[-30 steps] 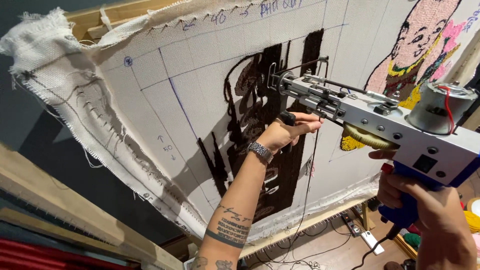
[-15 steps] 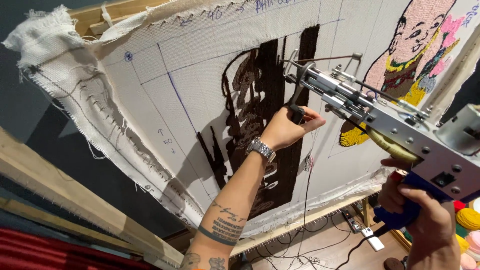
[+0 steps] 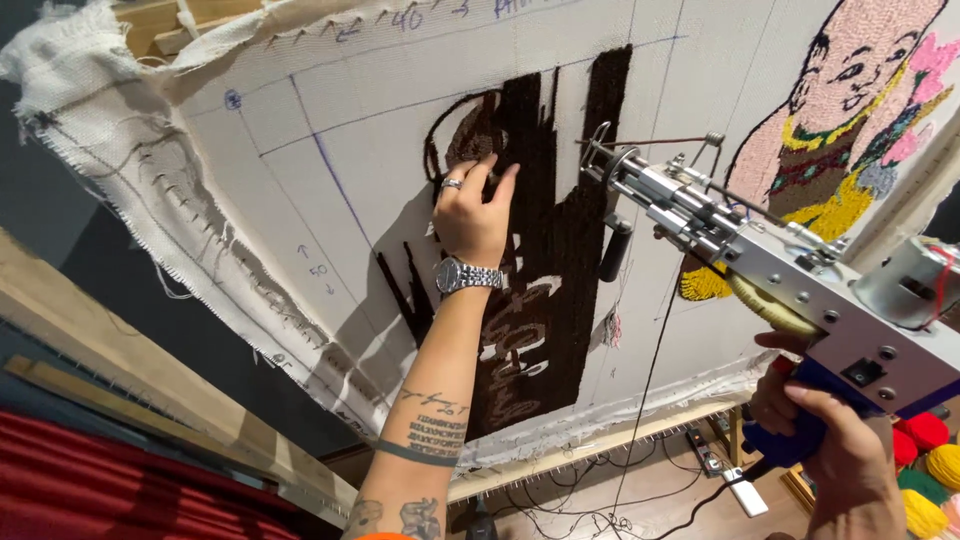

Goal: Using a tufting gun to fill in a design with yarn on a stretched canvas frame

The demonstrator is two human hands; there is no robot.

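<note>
My left hand is up on the cloth, fingers spread and pressed flat on the dark brown yarn patch, gripping nothing; I read that as bracing the fabric near where the needle works. My right hand has its grip clamped on the blue handle of the tufting gun, which I hold angled up so its nose points at the cloth just right of the patch's upper edge. Can't tell whether the needle tip touches the fabric; it looks just off it. The black front handle under the barrel hangs free, nobody is holding it. A thin strand of yarn drops from the gun area toward the floor. The cloth is stretched over a wooden frame, with frayed edges hooked along the border, probably to keep it taut for punching. The finished pink and yellow figure at right is cut off by the picture's edge. Yarn balls at lower right are partly hidden behind my right hand. Trigger finger not visible. Cables and a power strip on the floor are too small to sort out.
</note>
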